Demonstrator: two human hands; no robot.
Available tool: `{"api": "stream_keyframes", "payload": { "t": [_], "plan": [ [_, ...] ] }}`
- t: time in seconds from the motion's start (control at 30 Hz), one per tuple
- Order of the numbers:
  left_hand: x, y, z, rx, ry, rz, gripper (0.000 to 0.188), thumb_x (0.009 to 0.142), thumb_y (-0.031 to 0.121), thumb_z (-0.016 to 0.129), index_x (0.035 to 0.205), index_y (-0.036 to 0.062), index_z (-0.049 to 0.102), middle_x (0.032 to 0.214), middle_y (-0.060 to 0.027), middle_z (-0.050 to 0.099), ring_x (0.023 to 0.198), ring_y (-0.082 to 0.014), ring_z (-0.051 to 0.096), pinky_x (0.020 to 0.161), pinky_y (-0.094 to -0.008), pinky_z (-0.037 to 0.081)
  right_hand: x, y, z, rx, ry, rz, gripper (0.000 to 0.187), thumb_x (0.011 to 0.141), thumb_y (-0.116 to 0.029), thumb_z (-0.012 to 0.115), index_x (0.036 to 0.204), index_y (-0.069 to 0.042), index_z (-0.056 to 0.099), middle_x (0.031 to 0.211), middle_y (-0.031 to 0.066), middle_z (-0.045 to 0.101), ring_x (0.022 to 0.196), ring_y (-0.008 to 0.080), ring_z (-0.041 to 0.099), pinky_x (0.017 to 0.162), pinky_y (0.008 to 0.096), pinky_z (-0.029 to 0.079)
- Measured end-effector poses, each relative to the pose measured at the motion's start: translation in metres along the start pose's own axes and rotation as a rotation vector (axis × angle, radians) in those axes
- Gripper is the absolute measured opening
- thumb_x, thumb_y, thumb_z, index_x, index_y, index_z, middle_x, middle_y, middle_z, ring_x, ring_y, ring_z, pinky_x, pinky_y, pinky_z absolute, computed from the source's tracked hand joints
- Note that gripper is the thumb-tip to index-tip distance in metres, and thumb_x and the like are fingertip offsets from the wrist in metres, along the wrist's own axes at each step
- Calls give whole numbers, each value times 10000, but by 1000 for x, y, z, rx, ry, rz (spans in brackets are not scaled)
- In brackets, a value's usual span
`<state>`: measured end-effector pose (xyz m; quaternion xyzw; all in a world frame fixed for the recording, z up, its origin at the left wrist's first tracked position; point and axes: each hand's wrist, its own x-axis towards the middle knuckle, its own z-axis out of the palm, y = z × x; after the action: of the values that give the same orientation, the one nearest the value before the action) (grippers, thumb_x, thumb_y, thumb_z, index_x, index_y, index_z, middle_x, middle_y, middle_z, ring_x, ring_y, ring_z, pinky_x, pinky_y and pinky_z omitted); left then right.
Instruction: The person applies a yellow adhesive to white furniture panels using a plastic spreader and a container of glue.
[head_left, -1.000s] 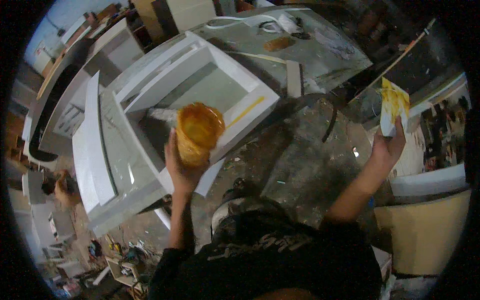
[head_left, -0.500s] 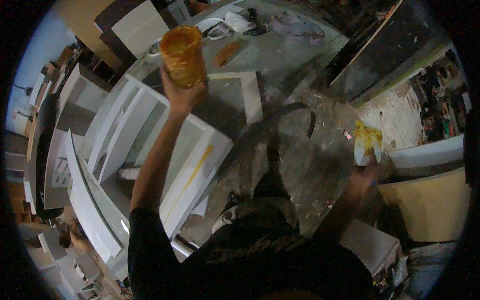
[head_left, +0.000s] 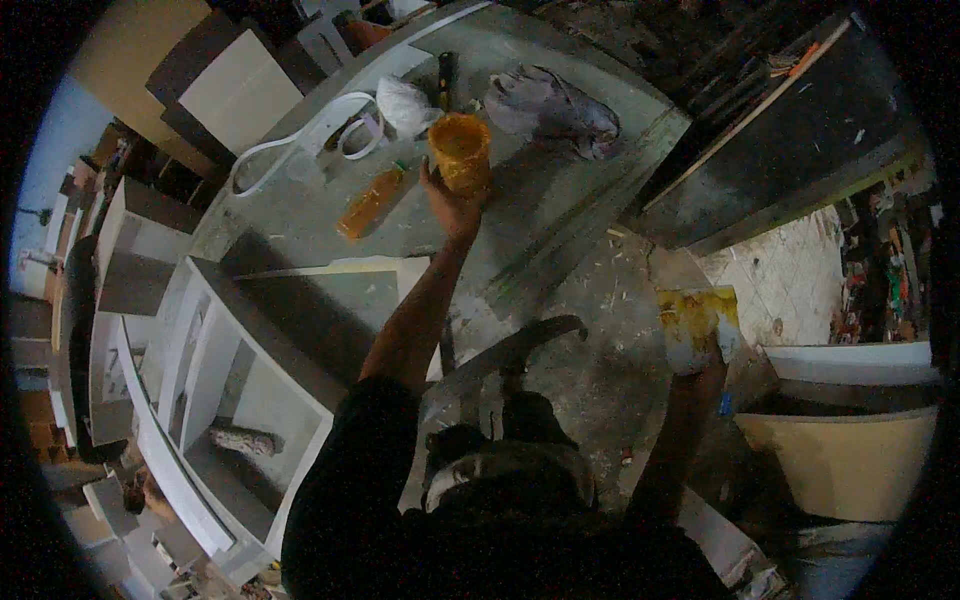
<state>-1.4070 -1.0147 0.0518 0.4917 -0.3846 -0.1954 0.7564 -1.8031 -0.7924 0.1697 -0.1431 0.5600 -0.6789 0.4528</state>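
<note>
My left hand [head_left: 458, 212] is wrapped round an orange-yellow tub [head_left: 461, 150], its sides smeared and its open top facing up. It is over the grey-green worktable; whether its base touches the surface I cannot tell. On the right, my right hand [head_left: 703, 365] grips a whitish, flat-looking piece [head_left: 697, 318] stained yellow, held over the floor. An orange bottle [head_left: 372, 203] with a green cap lies left of the tub. A grey crumpled cloth [head_left: 552, 110] lies to the tub's right.
A white-edged cabinet frame [head_left: 322, 405] stands at the left, with a mottled roll-like piece [head_left: 246, 440] inside. White edging strip [head_left: 290, 140] and a white bag [head_left: 404, 107] lie on the worktable [head_left: 560, 215]. A dark panel [head_left: 755, 140] leans at the right, above a curved beige panel [head_left: 840, 460].
My left hand has carried the tub rightward and down, from above the cabinet frame to over the worktable beside the cloth. My right hand has shifted slightly left with the stained piece. The view has turned.
</note>
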Motion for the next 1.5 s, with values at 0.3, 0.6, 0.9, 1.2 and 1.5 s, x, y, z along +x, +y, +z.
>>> {"api": "stream_keyframes", "payload": {
  "t": [0.3,0.6,0.9,1.2,1.5],
  "plan": [
    [-1,-16,-10,86,-49,15,1232,578,206,941,1478,26,119,1405,-211,383,1297,-319,434,1068,-418,395,32,13,6,-202,-134,-48,428,937,-198,584,1290,36,521,1249,155,578,1141,277,581,967,405,488],
    [-4,-10,-13,309,-98,-50,1292,510,304,968,1458,14,140,1408,-205,397,1299,-311,443,1063,-406,408,38,14,12,-395,-258,-221,433,950,-225,575,1292,33,517,1251,154,573,1148,285,575,978,405,478],
    [-7,29,-25,490,-230,-267,1164,523,336,944,1409,-18,277,1355,-205,473,1226,-348,511,1021,-433,431,14,-5,12,-98,-239,-50,444,958,-266,576,1265,51,533,1244,165,573,1155,296,571,986,394,471],
    [-55,85,-58,956,-76,-211,1409,424,385,975,1489,-18,146,1420,-279,358,1308,-396,396,1076,-460,361,5,-19,27,-166,-358,66,456,943,-237,585,1320,2,491,1273,140,567,1174,273,563,976,383,477],
    [-284,289,-263,512,-459,-349,901,657,196,897,1398,55,405,1225,-97,584,1066,-206,581,945,-360,460,-23,39,97,-188,-511,310,511,876,-188,651,1330,-20,487,1271,139,582,1157,290,578,954,420,498]
  ]
}}
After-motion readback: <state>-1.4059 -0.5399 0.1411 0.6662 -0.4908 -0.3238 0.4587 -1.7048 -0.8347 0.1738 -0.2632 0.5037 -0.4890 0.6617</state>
